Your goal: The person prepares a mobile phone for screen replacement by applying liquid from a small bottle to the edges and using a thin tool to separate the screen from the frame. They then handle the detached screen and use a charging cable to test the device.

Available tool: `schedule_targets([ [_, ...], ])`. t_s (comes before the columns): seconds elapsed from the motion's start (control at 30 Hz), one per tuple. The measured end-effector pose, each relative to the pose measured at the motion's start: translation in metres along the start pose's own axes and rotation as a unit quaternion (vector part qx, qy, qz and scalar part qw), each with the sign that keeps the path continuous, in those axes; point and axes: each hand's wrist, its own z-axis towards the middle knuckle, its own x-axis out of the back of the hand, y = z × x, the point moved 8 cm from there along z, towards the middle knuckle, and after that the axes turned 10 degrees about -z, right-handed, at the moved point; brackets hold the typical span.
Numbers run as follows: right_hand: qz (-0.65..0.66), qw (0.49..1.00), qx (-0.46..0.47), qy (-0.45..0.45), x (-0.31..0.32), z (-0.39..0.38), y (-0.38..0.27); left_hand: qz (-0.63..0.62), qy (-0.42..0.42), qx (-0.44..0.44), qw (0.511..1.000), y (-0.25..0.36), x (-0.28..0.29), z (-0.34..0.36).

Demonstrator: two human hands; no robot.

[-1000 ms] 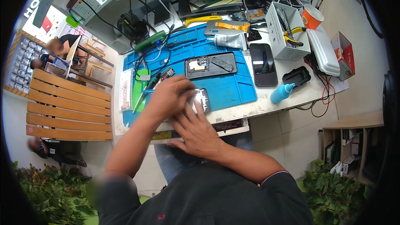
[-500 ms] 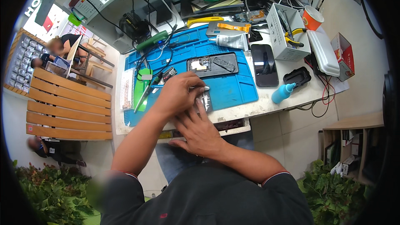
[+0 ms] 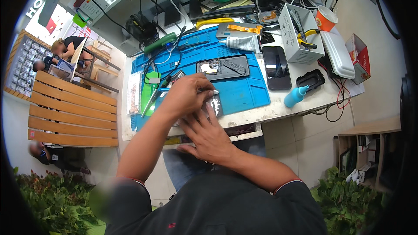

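My left hand (image 3: 188, 96) is closed in a pinch above the mat's front edge, palm down. A small white tip (image 3: 215, 92) shows at its fingertips; the rest of that thing is hidden. Under the fingertips lies a small dark flat part (image 3: 216, 105) with white marks. My right hand (image 3: 208, 135) lies stretched out, its fingers apart, with fingertips on or beside that part's left edge. Behind them an opened phone (image 3: 213, 70) rests on the blue mat (image 3: 244, 93), its inner parts showing. A blue stick (image 3: 163, 90) pokes out left of my left hand.
Right of the mat are a dark phone (image 3: 277, 72), a blue squeeze bottle (image 3: 295, 97), a black tray (image 3: 310, 79) and a white box (image 3: 300, 39) of tools. A green-handled tool (image 3: 160, 42), a white tube (image 3: 243, 43) and cables lie farther back. An open drawer (image 3: 244, 132) sits below.
Both hands hold nearly the same place, with only slight finger movement. The whole view has shifted a little. Nothing has visibly been picked up or let go.
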Motion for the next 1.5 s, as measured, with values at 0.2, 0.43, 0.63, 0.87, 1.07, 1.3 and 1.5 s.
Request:
schedule_targets([
  [0.2,-0.01,1.0,-0.008,-0.015,-0.001,-0.001,0.002,-0.007,-0.04,0.114,0.993,-0.04,0.03,-0.026],
  [0.43,0.01,1.0,-0.008,-0.011,0.0,0.0,0.0,-0.001,-0.009,0.06,0.998,-0.016,0.004,-0.001],
  [0.63,-0.011,1.0,-0.007,-0.017,-0.001,-0.001,0.001,-0.008,-0.014,0.135,0.991,-0.036,0.029,-0.025],
  [0.87,0.008,1.0,-0.011,-0.011,-0.003,-0.001,0.002,-0.013,0.002,0.093,0.996,-0.012,0.001,0.0],
  [1.07,-0.014,1.0,-0.005,-0.008,0.0,-0.001,0.0,0.008,0.008,0.174,0.985,-0.059,0.046,-0.052],
  [1.3,-0.001,1.0,-0.009,-0.016,-0.001,-0.001,0.0,-0.039,0.009,0.097,0.994,-0.03,0.017,-0.02],
  [1.5,-0.007,1.0,-0.005,-0.011,-0.003,-0.001,-0.001,-0.004,0.033,0.082,0.996,-0.026,0.015,-0.023],
])
